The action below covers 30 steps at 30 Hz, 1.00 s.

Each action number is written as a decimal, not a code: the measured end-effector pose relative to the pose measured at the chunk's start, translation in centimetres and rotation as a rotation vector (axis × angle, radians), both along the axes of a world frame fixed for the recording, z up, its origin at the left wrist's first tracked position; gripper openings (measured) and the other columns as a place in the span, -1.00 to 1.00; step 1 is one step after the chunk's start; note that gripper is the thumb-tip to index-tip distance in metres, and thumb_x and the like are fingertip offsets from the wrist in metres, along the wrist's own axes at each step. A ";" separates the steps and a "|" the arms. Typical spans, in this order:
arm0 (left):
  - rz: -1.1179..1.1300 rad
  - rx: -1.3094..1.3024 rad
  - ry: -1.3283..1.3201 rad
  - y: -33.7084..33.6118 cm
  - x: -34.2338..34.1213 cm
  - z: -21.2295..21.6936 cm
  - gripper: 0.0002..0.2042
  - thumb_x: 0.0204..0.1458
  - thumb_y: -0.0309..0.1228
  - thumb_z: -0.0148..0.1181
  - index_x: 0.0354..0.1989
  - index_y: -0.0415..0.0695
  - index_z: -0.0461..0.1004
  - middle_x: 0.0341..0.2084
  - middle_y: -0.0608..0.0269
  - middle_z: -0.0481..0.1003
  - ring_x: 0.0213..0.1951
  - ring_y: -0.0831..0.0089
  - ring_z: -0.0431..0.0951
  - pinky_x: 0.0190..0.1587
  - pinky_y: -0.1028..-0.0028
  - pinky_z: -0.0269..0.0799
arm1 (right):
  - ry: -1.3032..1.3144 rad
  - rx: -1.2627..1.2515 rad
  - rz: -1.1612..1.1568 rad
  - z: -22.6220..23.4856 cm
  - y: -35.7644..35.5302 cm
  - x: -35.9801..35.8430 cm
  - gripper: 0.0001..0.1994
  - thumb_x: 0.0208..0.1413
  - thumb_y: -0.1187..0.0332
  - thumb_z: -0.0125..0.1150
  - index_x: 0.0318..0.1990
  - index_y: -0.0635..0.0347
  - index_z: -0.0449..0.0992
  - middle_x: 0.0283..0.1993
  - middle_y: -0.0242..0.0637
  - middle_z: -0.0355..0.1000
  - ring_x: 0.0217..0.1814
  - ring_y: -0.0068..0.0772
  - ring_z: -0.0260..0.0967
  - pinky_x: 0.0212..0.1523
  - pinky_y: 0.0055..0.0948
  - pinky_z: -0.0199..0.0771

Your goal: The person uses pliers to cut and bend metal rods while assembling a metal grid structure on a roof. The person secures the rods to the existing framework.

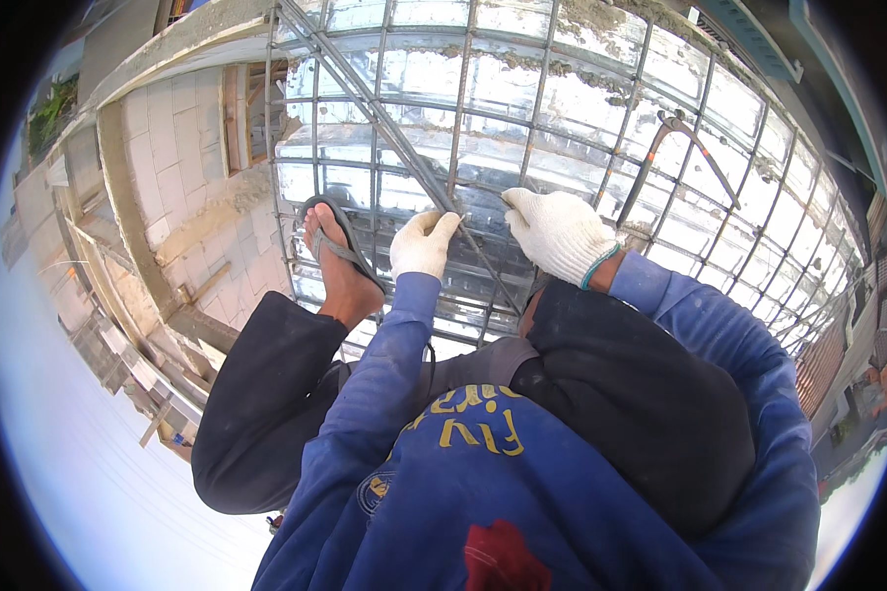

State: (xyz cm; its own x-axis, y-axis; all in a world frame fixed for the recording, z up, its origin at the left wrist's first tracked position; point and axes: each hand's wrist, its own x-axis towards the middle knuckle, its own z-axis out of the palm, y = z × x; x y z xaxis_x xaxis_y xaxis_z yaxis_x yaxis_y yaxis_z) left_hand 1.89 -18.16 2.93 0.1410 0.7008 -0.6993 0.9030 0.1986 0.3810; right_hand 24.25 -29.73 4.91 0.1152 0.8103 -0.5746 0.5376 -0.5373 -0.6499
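Both gloved hands, left [422, 244] and right [558, 233], seemingly grip the rebar mesh [483, 128].

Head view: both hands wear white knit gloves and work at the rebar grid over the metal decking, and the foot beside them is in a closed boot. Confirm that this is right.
Not quite. The head view shows the foot in an open flip-flop sandal, not a closed boot. The rest holds: the left hand and right hand wear white knit gloves at the rebar grid over the metal decking.

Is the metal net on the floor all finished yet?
Laid: the rebar grid already covers the shiny metal decking. In hand: the left hand and right hand, both gloved, work on one bar crossing. What is left cannot be told; ties are too small to see.
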 end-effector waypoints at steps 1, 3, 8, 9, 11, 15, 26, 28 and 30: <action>-0.052 0.037 0.038 0.1 -0.2 -0.6 -0.47 0.20 0.03 0.43 0.04 -0.25 0.78 -0.13 -0.05 0.79 -0.04 0.17 0.78 0.11 0.27 0.60 | 0.031 -0.042 -0.056 -0.1 -0.7 -0.9 -0.61 0.47 0.15 0.19 0.29 0.12 0.60 -0.14 0.14 0.71 -0.05 0.22 0.72 0.01 0.07 0.72; -0.067 -0.038 0.009 1.0 -0.7 -0.7 -0.48 0.19 0.02 0.44 0.04 -0.23 0.79 -0.14 -0.04 0.79 -0.06 0.19 0.78 0.09 0.27 0.60 | 0.099 -0.110 -0.110 0.0 -1.5 -2.3 -0.62 0.48 0.14 0.18 0.29 0.09 0.60 -0.11 0.14 0.71 -0.03 0.22 0.71 0.02 0.05 0.72; -0.165 0.085 0.205 -0.5 1.4 -0.3 -0.59 0.28 -0.09 0.27 0.04 -0.17 0.75 -0.12 -0.15 0.75 -0.02 -0.10 0.75 0.14 0.08 0.60 | 0.219 -0.142 -0.253 -2.9 -3.4 -4.4 -0.54 0.48 0.04 0.07 0.38 -0.06 0.58 -0.11 0.06 0.72 -0.03 0.13 0.71 0.08 0.09 0.61; -0.180 0.159 0.234 -1.0 1.7 -0.2 -0.61 0.31 -0.12 0.18 0.05 -0.15 0.72 -0.10 -0.20 0.72 0.02 -0.20 0.72 0.17 0.03 0.59 | 0.276 -0.117 -0.313 -3.2 -3.0 -3.8 -0.54 0.46 0.09 0.08 0.39 -0.01 0.57 -0.14 0.02 0.73 -0.09 0.07 0.72 0.05 0.04 0.63; -0.138 0.140 0.232 -0.8 1.4 -0.5 -0.61 0.29 -0.11 0.22 0.04 -0.15 0.73 -0.10 -0.16 0.74 0.01 -0.16 0.73 0.17 0.04 0.60 | 0.355 -0.122 -0.359 -3.5 -2.4 -3.2 -0.53 0.44 0.12 0.10 0.39 0.03 0.57 -0.17 0.01 0.72 -0.13 0.01 0.73 0.02 -0.01 0.64; 0.036 0.133 0.167 -0.6 1.3 -0.9 -0.59 0.20 -0.12 0.37 0.02 -0.20 0.75 -0.12 -0.07 0.77 -0.02 -0.01 0.77 0.14 0.13 0.62 | 0.459 -0.112 -0.368 -4.4 -1.2 -2.8 -0.51 0.41 0.16 0.15 0.40 0.08 0.59 -0.24 -0.10 0.71 -0.26 -0.21 0.70 -0.10 -0.17 0.65; 0.405 0.071 -0.068 -1.6 0.4 -2.1 -0.48 0.07 -0.28 0.55 0.16 -0.35 0.69 -0.04 -0.03 0.78 -0.03 0.25 0.78 0.12 0.32 0.63 | 0.483 -0.156 -0.178 -6.3 3.9 -2.9 -0.51 0.37 0.15 0.17 0.34 0.17 0.65 0.15 0.04 0.71 0.11 -0.01 0.71 0.19 -0.15 0.63; 0.446 0.056 -0.087 -1.3 0.4 -2.2 -0.48 0.05 -0.32 0.57 0.16 -0.35 0.69 -0.04 -0.01 0.78 -0.07 0.29 0.78 0.07 0.35 0.64 | 0.382 -0.057 -0.101 -8.1 3.9 -3.4 -0.53 0.38 0.17 0.13 0.31 0.18 0.67 0.19 0.12 0.68 0.23 0.12 0.67 0.27 -0.08 0.59; 0.646 -0.028 -0.135 -1.7 -0.2 -2.8 -0.49 0.04 -0.36 0.59 0.16 -0.35 0.69 -0.07 0.01 0.78 -0.12 0.31 0.77 -0.03 0.36 0.66 | 0.298 -0.058 -0.072 -7.0 4.8 -4.2 -0.55 0.39 0.18 0.10 0.28 0.18 0.68 0.15 0.14 0.68 0.24 0.17 0.65 0.28 -0.03 0.58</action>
State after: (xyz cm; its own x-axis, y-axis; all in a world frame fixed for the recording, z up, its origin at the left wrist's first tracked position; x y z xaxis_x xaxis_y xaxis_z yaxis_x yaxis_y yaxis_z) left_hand 1.70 -19.89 0.15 -0.2141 0.6552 -0.7245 0.5433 0.6962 0.4691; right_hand 20.02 -24.89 -2.12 -0.0095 0.7713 -0.6365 0.2869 -0.6076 -0.7406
